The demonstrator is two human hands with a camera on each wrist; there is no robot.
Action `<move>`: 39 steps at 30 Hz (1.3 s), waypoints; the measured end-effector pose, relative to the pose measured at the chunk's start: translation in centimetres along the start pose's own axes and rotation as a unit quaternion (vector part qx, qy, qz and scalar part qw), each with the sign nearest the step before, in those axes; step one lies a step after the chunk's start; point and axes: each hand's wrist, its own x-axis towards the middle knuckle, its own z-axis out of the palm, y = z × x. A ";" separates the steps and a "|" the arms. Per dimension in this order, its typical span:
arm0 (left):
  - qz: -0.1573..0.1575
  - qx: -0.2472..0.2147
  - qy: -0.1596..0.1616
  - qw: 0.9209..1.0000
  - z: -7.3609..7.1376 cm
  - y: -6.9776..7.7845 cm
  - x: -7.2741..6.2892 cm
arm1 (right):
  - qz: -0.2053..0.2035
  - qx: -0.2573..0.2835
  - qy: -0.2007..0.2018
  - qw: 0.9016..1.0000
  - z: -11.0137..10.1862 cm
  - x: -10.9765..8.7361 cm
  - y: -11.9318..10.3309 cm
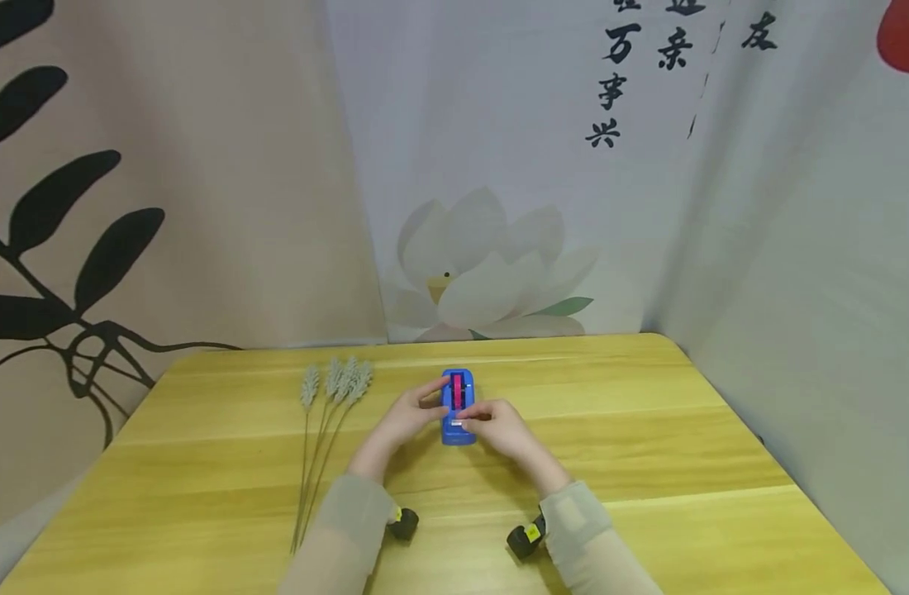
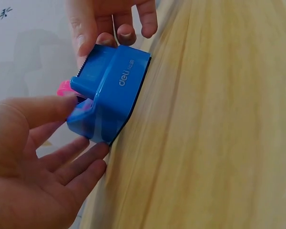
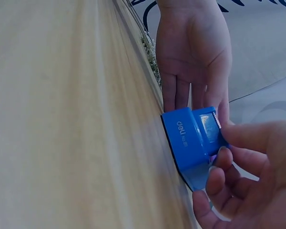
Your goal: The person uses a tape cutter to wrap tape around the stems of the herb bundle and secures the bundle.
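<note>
A blue tape dispenser with a pink hub stands on the wooden table, straight ahead. My left hand holds its left side. In the left wrist view, the left thumb reaches to the pink hub while the other fingers lie along the dispenser's lower side. From the right, my right hand has its thumb and bent fingers at the cutter end. A serrated cutter shows near the right thumb. Whether clear tape lies between the right fingertips is too small to tell.
Several dried stems with pale fluffy heads lie on the table left of the left hand. Behind the table's far edge hangs a printed curtain. Black wrist cameras hang below both sleeves.
</note>
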 end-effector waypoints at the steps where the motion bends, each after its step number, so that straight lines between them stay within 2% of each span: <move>1: 0.002 0.001 -0.001 1.000 0.1 0.0 0.0 | 0.000 0.004 0.000 1.000 0.0 0.0 0.0; 5: -0.006 -0.002 0.007 1.000 0.3 0.1 0.0 | 0.000 0.015 0.001 1.000 0.1 -0.2 0.1; 14: -0.034 0.035 0.044 0.998 0.7 1.1 -0.5 | 0.007 0.028 -0.006 1.000 -0.1 -0.2 -0.1; 19: -0.033 0.053 0.058 0.996 1.2 1.3 -0.4 | 0.009 0.038 -0.013 0.999 -0.5 -0.8 -1.5; 23: -0.047 0.059 0.071 0.995 1.4 1.4 -0.4 | 0.010 0.048 -0.030 0.998 -0.9 -1.3 -2.8; 31: -0.048 0.054 0.080 0.994 1.6 1.4 -0.4 | 0.050 0.070 -0.018 0.996 -0.6 -0.2 -0.3; 39: -0.057 0.025 0.076 0.995 1.4 1.3 -0.6 | 0.088 0.113 0.027 0.989 0.0 0.1 0.3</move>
